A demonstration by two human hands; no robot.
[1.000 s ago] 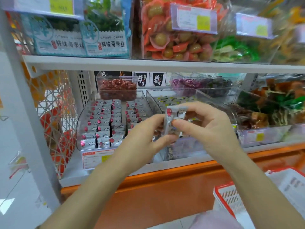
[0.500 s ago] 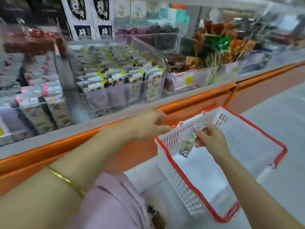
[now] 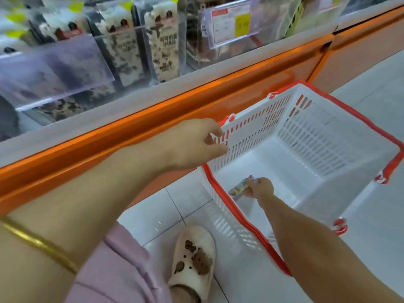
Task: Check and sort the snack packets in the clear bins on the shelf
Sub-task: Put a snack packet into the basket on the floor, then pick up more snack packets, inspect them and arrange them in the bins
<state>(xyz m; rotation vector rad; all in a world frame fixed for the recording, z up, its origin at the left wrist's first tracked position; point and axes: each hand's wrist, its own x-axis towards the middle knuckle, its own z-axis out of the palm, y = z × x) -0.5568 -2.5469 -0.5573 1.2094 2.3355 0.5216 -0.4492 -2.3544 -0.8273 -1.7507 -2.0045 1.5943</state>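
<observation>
My right hand (image 3: 260,188) reaches down into a white shopping basket (image 3: 310,132) with a red rim, standing on the floor. It pinches a small snack packet (image 3: 239,189) close to the basket's bottom, near the left wall. My left hand (image 3: 192,145) hovers above the basket's near-left corner, fingers loosely curled and holding nothing. A clear bin (image 3: 91,60) of dark and white snack packets stands on the shelf above.
The shelf's orange front edge (image 3: 175,101) runs across the view, just left of the basket. A price label (image 3: 231,22) hangs on a bin at top right. My slippered foot (image 3: 192,263) stands on the white tiled floor beside the basket.
I have bent lower and my right hand has carried the packet from the basket's rim down to its bottom. One second ago both hands held the packet up at the shelf.
</observation>
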